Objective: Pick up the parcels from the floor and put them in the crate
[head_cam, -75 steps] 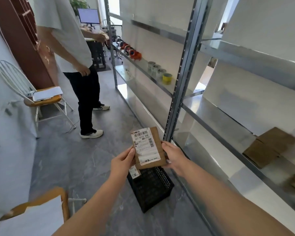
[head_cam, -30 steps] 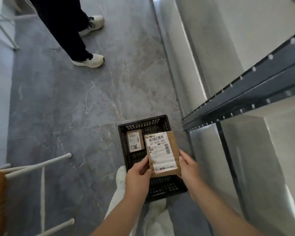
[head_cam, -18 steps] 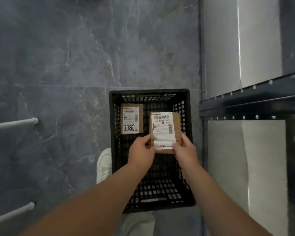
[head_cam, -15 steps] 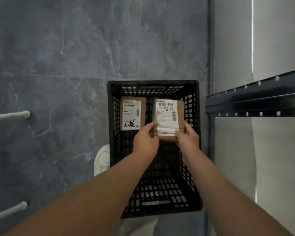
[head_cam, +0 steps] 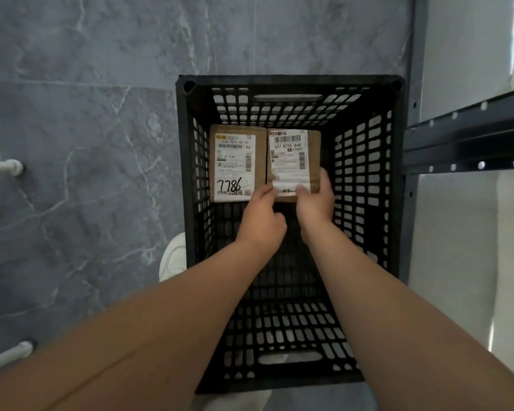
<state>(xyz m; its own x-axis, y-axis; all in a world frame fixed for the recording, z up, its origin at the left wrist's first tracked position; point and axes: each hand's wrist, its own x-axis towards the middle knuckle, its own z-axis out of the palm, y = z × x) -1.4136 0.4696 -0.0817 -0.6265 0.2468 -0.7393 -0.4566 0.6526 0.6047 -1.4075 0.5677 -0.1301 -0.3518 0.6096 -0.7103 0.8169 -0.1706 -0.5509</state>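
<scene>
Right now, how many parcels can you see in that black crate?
2. One parcel marked 7786 lies at the crate's far left; the second parcel sits beside it, held by the left hand and right hand. None seems hidden.

- One crate (head_cam: 288, 84), black, with slotted walls.
- Two parcels in it, side by side: the left parcel (head_cam: 236, 164) and the right parcel (head_cam: 293, 157).
- Two labels, one on each parcel.
- Two hands inside the crate: the left hand (head_cam: 261, 223) and the right hand (head_cam: 315, 206).
- One white shoe (head_cam: 174, 258) on the floor (head_cam: 80, 114).
- Two white tube ends at the left edge.
</scene>
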